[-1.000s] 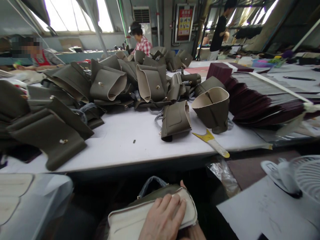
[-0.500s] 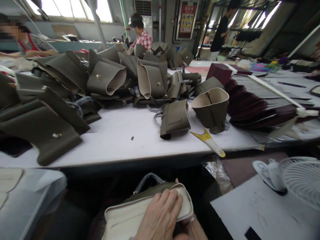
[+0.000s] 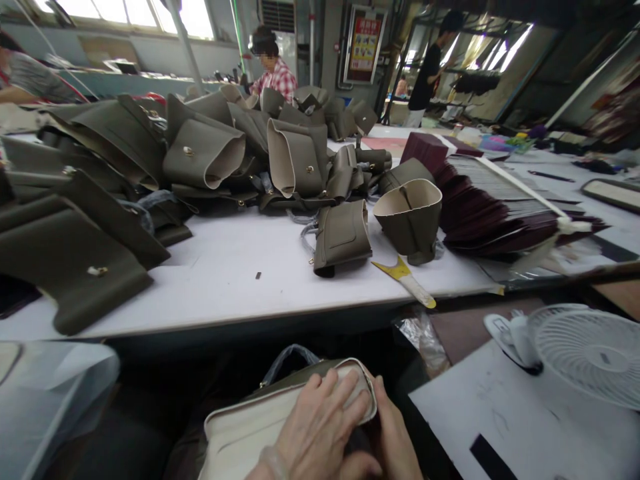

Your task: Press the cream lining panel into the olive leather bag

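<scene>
A white work surface (image 3: 220, 293) spans the frame. A pile of olive bags (image 3: 200, 160) covers its left and centre; a fanned stack of dark red sheets (image 3: 453, 190) lies at right.

The bag in work (image 3: 245, 430), olive with a cream face upward, is positioned below the near edge of the surface, directly under the left hand and against the right. A plastic-wrapped handle (image 3: 291, 349) rises from its far side. A white fan (image 3: 590, 353) is located to the right, well apart from the hands.

Left hand (image 3: 317, 427): laid palm down over the right end of the cream face, fingers extended. Right hand (image 3: 395, 430): upright along the outer right end; whether it grips cannot be determined.

A yellow-and-white tool (image 3: 407, 281) lies at the surface edge. A small dark chip (image 3: 258, 275) lies left of it.
</scene>
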`<action>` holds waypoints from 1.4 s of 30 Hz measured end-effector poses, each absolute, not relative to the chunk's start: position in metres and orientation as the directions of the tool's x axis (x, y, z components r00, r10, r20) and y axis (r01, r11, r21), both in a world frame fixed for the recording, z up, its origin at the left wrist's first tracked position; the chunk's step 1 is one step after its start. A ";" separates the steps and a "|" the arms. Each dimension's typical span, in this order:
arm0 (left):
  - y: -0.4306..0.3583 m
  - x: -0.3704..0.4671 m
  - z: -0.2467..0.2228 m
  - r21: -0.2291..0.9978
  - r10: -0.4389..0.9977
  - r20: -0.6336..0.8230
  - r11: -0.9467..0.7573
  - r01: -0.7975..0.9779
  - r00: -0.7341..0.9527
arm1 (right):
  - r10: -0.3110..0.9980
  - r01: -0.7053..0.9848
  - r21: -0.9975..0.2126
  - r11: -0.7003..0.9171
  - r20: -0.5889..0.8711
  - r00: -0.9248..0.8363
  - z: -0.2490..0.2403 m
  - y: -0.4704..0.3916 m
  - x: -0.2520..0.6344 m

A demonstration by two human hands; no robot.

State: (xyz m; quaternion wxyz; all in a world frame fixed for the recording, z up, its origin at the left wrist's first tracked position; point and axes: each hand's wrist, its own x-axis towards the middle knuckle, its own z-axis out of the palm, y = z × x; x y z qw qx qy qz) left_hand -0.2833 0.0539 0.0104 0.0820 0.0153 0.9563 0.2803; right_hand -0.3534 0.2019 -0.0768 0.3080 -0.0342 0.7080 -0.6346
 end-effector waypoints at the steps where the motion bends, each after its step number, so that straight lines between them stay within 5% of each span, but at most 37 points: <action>1: 0.050 -0.286 0.014 0.551 0.079 -0.140 0.834 -0.012 -0.987 | -0.430 0.316 -0.923 0.221 -0.383 -0.818 -0.075 0.207 -0.354; 8: 0.014 -0.330 0.020 0.433 0.071 -0.080 0.901 0.030 -0.994 | -0.479 0.154 -0.901 0.406 -0.354 -0.803 -0.059 0.207 -0.356; 15: -0.004 -0.365 -0.011 0.585 0.290 -0.127 0.794 0.165 -0.948 | -0.495 0.053 -0.877 0.478 -0.318 -0.809 -0.057 0.202 -0.360; 23: -0.009 -0.368 -0.018 0.671 0.301 -0.146 0.730 0.130 -0.943 | -0.502 0.000 -0.843 0.538 -0.320 -0.803 -0.049 0.195 -0.356; 28: -0.009 -0.371 -0.020 0.690 0.283 -0.171 0.718 0.090 -0.944 | -0.501 0.274 -0.880 0.389 -0.451 -0.738 -0.037 0.194 -0.363; 32: -0.009 -0.370 -0.022 0.696 0.267 -0.191 0.716 0.062 -0.945 | -0.522 0.544 -0.798 0.260 -0.590 -0.616 -0.035 0.193 -0.375; 42: -0.012 -0.370 -0.020 0.704 0.258 -0.218 0.710 0.031 -0.941 | -0.650 0.553 -0.765 0.330 -0.609 -0.454 -0.023 0.184 -0.390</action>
